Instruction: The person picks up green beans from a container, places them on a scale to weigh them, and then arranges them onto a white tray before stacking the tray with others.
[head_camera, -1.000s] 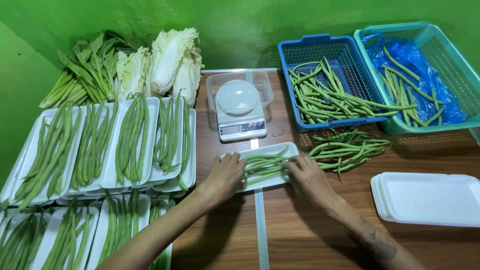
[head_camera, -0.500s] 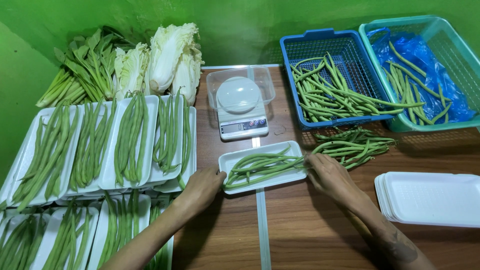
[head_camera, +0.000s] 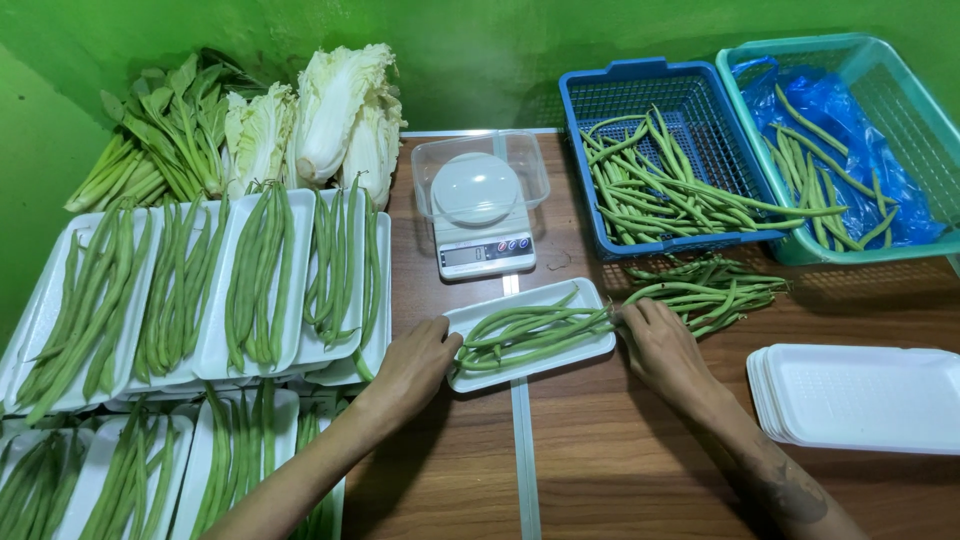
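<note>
A white foam tray (head_camera: 585, 296) with a bundle of green beans (head_camera: 525, 333) lies on the wooden table in front of the scale. My left hand (head_camera: 415, 362) grips the tray's left end with curled fingers. At the right end, my right hand (head_camera: 665, 347) closes its fingertips on the bean tips that stick out there. A loose pile of beans (head_camera: 712, 288) lies just beyond my right hand.
A white digital scale (head_camera: 480, 215) stands behind the tray. A blue basket (head_camera: 600, 85) and a teal basket (head_camera: 900, 100) hold more beans. Empty foam trays (head_camera: 865, 395) are stacked at right. Several filled trays (head_camera: 215, 340), cabbages (head_camera: 340, 110) and leafy greens (head_camera: 165, 130) fill the left.
My hands lay over the tray, drew back toward me, and now sit at its two ends. The tray has turned slightly and lies a little lower on the table.
</note>
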